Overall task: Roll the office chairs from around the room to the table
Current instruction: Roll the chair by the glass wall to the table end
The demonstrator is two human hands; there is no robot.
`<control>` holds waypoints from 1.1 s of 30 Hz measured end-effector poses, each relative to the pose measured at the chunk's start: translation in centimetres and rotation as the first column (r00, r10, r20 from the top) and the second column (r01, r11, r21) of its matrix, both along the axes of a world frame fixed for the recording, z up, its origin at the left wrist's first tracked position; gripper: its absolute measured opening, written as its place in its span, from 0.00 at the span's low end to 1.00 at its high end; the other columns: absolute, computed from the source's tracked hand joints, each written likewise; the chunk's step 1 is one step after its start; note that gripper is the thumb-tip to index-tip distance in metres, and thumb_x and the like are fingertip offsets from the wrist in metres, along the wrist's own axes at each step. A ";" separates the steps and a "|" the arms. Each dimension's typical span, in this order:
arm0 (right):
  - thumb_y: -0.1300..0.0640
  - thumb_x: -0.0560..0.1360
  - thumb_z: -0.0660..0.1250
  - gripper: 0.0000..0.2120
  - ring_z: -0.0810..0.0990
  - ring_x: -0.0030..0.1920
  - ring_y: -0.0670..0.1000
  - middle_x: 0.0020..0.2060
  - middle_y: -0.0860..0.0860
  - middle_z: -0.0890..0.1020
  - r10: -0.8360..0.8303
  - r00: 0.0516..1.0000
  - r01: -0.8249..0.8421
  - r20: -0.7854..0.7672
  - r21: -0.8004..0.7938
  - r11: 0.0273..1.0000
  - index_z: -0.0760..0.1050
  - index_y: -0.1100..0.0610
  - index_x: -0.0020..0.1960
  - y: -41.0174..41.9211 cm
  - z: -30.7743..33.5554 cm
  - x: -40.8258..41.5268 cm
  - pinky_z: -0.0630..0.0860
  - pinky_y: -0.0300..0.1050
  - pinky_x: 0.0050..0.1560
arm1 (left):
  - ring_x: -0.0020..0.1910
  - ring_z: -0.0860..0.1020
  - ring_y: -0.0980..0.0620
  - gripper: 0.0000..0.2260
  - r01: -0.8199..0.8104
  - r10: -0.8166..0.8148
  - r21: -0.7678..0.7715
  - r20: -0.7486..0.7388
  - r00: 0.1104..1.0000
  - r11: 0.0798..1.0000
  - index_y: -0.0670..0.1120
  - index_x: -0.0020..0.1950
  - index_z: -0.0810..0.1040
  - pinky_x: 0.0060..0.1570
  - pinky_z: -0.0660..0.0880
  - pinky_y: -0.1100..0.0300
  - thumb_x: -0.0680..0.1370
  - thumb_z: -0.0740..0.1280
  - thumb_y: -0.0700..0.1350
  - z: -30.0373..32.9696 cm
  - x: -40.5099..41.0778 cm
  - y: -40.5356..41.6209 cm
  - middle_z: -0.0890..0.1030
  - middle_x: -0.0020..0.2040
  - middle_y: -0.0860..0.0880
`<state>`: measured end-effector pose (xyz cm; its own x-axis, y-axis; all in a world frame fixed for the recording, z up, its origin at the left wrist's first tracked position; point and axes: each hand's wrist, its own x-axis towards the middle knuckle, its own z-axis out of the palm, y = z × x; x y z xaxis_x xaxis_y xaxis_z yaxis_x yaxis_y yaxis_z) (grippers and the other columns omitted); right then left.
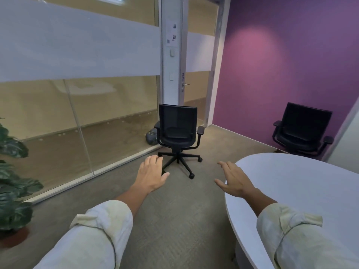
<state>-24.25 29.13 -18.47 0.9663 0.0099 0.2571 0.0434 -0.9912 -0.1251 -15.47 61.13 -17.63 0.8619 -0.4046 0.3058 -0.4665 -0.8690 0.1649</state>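
Far left: a dark-leaved potted plant (13, 183) stood on the carpet (174, 220) against the glass partition (77, 113), which carried a frosted band across its upper half.

Left hand (151, 175) was extended forward, palm down, fingers loosely spread and released; it held nothing and touched nothing. Rolled pale sleeve (97, 226) on that forearm.

Centre: the nearer office chair (177, 136), black with mesh back, armrests and a five-star caster base, stood upright on the carpet in the corner by the glass partition and the glass door (196, 78). It sat apart from the table and ahead of both hands. In the view the left fingertips overlapped one leg of its base, but the hand appeared well short of the chair. A dark rounded object (152, 135) lay on the floor just behind the chair; its identity could not be told.

Right hand (235, 181) was likewise open, palm down, fingers relaxed, hovering at the near edge of the white rounded table (310, 191); contact with the top could not be told.

Far right: a second office chair (303, 129), black, stood against the purple wall (281, 65), beyond the table.
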 end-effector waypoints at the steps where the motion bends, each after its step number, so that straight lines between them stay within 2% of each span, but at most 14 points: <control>1: 0.37 0.76 0.62 0.34 0.74 0.60 0.55 0.64 0.56 0.75 0.004 1.000 -0.004 0.002 0.003 1.000 0.62 0.55 0.75 -0.7 0.0 1.7 0.74 0.51 0.61 | 0.71 0.66 0.43 0.31 -0.012 0.012 0.000 0.001 1.000 1.000 0.43 0.74 0.65 0.69 0.66 0.47 0.78 0.64 0.59 0.1 1.2 -0.5 0.69 0.72 0.43; 10: 0.38 0.76 0.63 0.33 0.73 0.62 0.55 0.64 0.55 0.74 0.060 0.997 -0.061 0.040 0.030 0.998 0.62 0.54 0.74 -6.2 2.5 16.5 0.73 0.52 0.62 | 0.70 0.67 0.43 0.29 -0.088 0.089 -0.013 0.040 0.995 0.996 0.44 0.74 0.66 0.67 0.67 0.48 0.78 0.64 0.58 2.9 12.0 -5.5 0.70 0.70 0.43; 18: 0.40 0.77 0.64 0.33 0.73 0.63 0.55 0.65 0.55 0.74 0.125 0.992 -0.125 0.005 0.023 0.992 0.61 0.55 0.76 -6.7 1.8 27.2 0.72 0.52 0.64 | 0.71 0.66 0.43 0.28 -0.132 0.132 0.007 0.027 0.991 0.991 0.43 0.73 0.67 0.67 0.67 0.47 0.78 0.64 0.58 2.7 21.1 -6.9 0.70 0.70 0.43; 25: 0.41 0.78 0.63 0.32 0.73 0.64 0.56 0.65 0.55 0.74 0.103 0.995 -0.103 -0.012 0.033 0.994 0.61 0.55 0.76 -5.5 0.3 38.2 0.71 0.53 0.65 | 0.74 0.62 0.42 0.30 -0.114 0.114 0.018 0.043 0.993 0.993 0.43 0.76 0.64 0.71 0.64 0.47 0.79 0.62 0.59 1.1 33.4 -6.4 0.67 0.74 0.42; 33: 0.40 0.78 0.63 0.33 0.72 0.67 0.57 0.68 0.56 0.73 0.018 1.000 -0.018 -0.019 0.034 0.999 0.61 0.55 0.76 -4.7 1.3 52.6 0.70 0.53 0.68 | 0.73 0.64 0.42 0.30 -0.050 0.049 0.019 0.056 0.997 0.999 0.41 0.74 0.65 0.70 0.63 0.48 0.79 0.64 0.57 2.2 48.3 -5.3 0.69 0.72 0.42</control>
<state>28.32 24.47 -17.13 0.9710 0.0189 0.2385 0.0584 -0.9854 -0.1597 32.87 55.88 -15.46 0.8628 -0.3682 0.3463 -0.4307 -0.8942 0.1222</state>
